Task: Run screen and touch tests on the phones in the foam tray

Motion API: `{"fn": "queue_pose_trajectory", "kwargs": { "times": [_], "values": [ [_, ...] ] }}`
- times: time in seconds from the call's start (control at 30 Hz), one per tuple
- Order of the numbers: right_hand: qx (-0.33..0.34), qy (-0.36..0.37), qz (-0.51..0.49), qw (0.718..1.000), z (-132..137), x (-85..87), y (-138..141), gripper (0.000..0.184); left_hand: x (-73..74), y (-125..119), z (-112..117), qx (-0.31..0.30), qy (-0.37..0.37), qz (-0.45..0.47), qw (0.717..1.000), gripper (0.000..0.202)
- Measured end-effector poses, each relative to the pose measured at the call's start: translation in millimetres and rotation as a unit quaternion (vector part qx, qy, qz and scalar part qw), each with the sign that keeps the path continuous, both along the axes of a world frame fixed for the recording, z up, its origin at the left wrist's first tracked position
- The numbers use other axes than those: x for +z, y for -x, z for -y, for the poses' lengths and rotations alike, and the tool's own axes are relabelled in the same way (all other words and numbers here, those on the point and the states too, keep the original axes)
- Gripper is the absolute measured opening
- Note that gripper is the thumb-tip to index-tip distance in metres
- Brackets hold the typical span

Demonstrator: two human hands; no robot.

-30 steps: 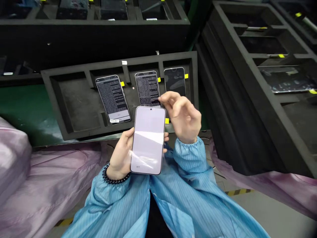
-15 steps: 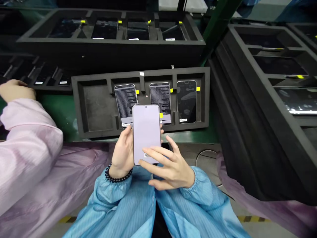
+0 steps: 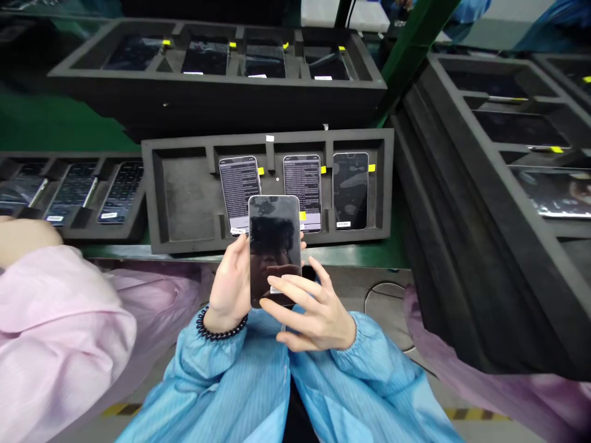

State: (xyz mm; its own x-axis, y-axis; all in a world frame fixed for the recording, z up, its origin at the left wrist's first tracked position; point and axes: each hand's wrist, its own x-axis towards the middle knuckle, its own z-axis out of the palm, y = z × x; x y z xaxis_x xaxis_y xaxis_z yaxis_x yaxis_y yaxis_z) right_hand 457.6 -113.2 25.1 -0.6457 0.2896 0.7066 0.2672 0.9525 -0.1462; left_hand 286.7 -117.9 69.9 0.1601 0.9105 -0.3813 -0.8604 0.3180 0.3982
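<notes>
A smartphone [image 3: 273, 246] with a dark, reflective screen is held upright in my left hand [image 3: 229, 280], its palm along the left edge and fingertips showing past the right edge. Over the phone's lower screen lies my right hand [image 3: 318, 314], fingers spread, partly covering a small white label; whether the fingertips press the glass I cannot tell. Behind the phone, a black foam tray [image 3: 182, 243] carries a left phone [image 3: 240, 184] and a middle phone [image 3: 302, 184], both lit with lines of text, and a right phone [image 3: 351, 191] with a dark screen.
A stack of foam trays [image 3: 221, 83] with dark phones stands behind. Another tray [image 3: 74, 231] with phones lies left, near a co-worker's pink sleeve [image 3: 64, 307]. Tall stacked trays [image 3: 462, 215] fill the right side. A green post [image 3: 410, 55] rises at the back.
The held phone's screen has gone from plain pale lilac to dark. The co-worker's arm at the left has moved nearer, uncovering more of the left tray. My hands have barely moved.
</notes>
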Motion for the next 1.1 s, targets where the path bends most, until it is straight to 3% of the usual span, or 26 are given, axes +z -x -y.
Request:
{"fn": "queue_pose_trajectory", "kwargs": {
  "times": [0.77, 1.1],
  "values": [
    [-0.006, -0.016, -0.017, 1.000, 3.4, -9.0, 3.0, 0.040, -2.2, 4.1, 6.6, -0.035, -0.007, -0.013, 0.999, 0.060],
    [-0.012, 0.025, -0.046, 0.999, 3.9, -6.9, 0.1, 0.039, 0.6, 4.0, 5.5, -0.046, -0.001, -0.052, 0.998, 0.056]
  ]
}}
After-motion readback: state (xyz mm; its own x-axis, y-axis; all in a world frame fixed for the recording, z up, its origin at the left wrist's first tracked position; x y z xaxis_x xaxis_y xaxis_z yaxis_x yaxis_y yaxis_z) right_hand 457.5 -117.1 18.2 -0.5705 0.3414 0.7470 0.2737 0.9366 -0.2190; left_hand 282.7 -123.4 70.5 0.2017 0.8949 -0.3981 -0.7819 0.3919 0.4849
